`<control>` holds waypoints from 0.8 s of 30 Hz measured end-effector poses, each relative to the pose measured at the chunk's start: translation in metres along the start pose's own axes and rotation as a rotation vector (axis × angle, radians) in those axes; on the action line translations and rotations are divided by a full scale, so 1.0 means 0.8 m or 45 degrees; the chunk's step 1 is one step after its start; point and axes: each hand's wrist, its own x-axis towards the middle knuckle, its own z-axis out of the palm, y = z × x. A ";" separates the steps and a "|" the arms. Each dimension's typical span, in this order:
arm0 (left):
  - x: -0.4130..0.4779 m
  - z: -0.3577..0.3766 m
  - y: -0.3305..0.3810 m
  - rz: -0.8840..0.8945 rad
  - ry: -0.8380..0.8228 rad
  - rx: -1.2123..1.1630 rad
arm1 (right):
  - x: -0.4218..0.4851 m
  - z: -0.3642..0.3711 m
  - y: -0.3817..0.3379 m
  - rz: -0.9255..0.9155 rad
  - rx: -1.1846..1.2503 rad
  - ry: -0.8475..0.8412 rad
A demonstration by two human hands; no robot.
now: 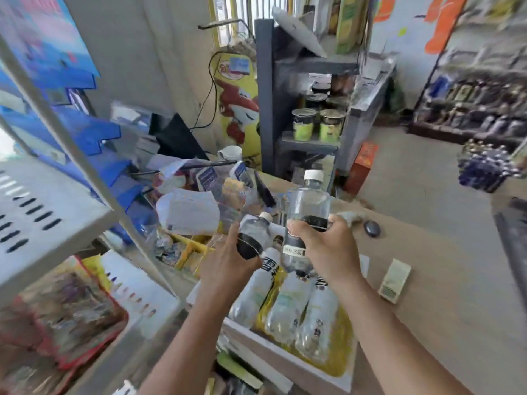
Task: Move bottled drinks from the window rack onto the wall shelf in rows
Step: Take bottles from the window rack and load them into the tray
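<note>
Left hand (225,265): grips tilted bottle (254,232). Right hand (323,246): grips upright bottle (308,205), white cap up. Below both: box (271,346) of lying bottles (285,306) on tabletop (433,269); grey shelf (42,212) at left.

A dark grey metal shelving unit (268,95) is seen at the middle of the room. Daylight is admitted through a yellow-framed window (228,18) just behind it. To its right, a pale grey floor (413,172) is bounded by a white wall (410,67) decorated with orange paper cut-outs (445,24). A brown wooden tabletop (442,266) is set in front of it.
</note>
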 end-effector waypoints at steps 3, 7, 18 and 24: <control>0.007 0.034 -0.019 -0.065 -0.152 0.017 | -0.005 0.009 0.007 0.122 -0.163 -0.085; 0.009 0.054 -0.033 -0.092 -0.168 0.090 | -0.006 0.032 0.012 0.270 -0.255 -0.188; 0.006 0.058 -0.052 -0.142 -0.193 -0.096 | 0.008 0.062 0.012 0.130 -0.853 -0.410; -0.008 0.059 -0.039 -0.132 -0.110 0.001 | -0.001 0.065 0.021 0.005 -0.968 -0.531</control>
